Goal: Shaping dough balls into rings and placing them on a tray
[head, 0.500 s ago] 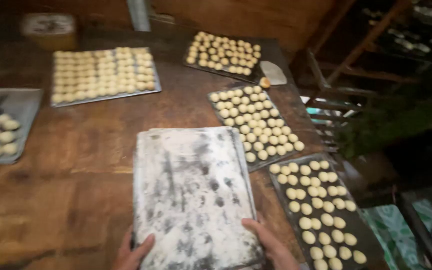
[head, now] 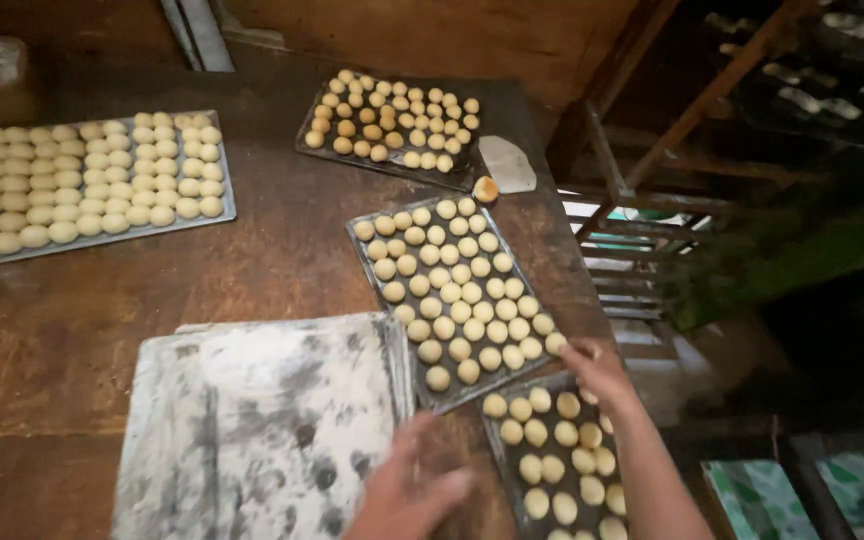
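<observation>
Head view. A dark wooden bench (head: 282,250) is carrying five baking trays. Toward the far left edge, a light metal tray (head: 92,185) is lying packed with rows of pale dough balls. Toward the far right corner, a dark tray (head: 392,125) is holding a similar batch, with a flat pale scraper (head: 507,163) lying just beside it and one loose dough ball (head: 485,189) touching the scraper's near side.

Near the right edge, a middle tray (head: 452,295) of dough balls is sitting at an angle. The right hand (head: 597,370) is resting at that tray's near right corner, fingers curled at the rim; whether they are clamping it cannot be told. Below it, a near tray (head: 552,460) of dough balls is running off the frame at the near right corner.

The left hand (head: 407,490), blurred, is lying with fingers spread loosely, holding nothing, on the bench between the near tray and an empty floured tray (head: 262,420) at the near edge.

Judgement: the step in hand appears to be arranging trays on the bench. The next move would call for a firm hold at the middle tray's corner and a level slide, keeping clear of the adjoining trays.
</observation>
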